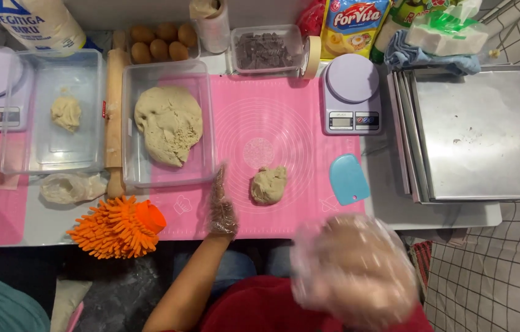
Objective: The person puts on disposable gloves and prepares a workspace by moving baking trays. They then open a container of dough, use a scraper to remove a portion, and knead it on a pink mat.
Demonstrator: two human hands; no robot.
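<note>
While both of my hands wear thin clear plastic gloves, neither one has a grip on anything. My left hand [222, 206] stands edge-on with the fingers straight and together, its side resting on the pink silicone mat [284, 132] near the mat's near edge. Just to the right of it, apart from the glove, lies a small lump of beige dough [268, 185] on the mat. My right hand [353, 270] is lifted close to the camera, nearer than the counter [395, 215] edge, and it is blurred; the fingers look spread apart, with nothing in them.

Right of the dough lump a light blue plastic scraper [348, 179] lies at the mat's right edge, and beyond it stands a digital kitchen scale [352, 93] with a round lilac plate. Farther right sits a stack of metal baking trays [484, 132]. Left of my left hand, a clear plastic tub [167, 126] holds a large mass of the same dough. A wooden rolling pin [114, 117] lies just left of that tub, then a second clear tub [54, 114] with a small piece of dough. An orange nubby mitt [118, 226] lies at the near left. At the far edge are brown eggs [161, 41] and a container of chocolate pieces [266, 49].
</note>
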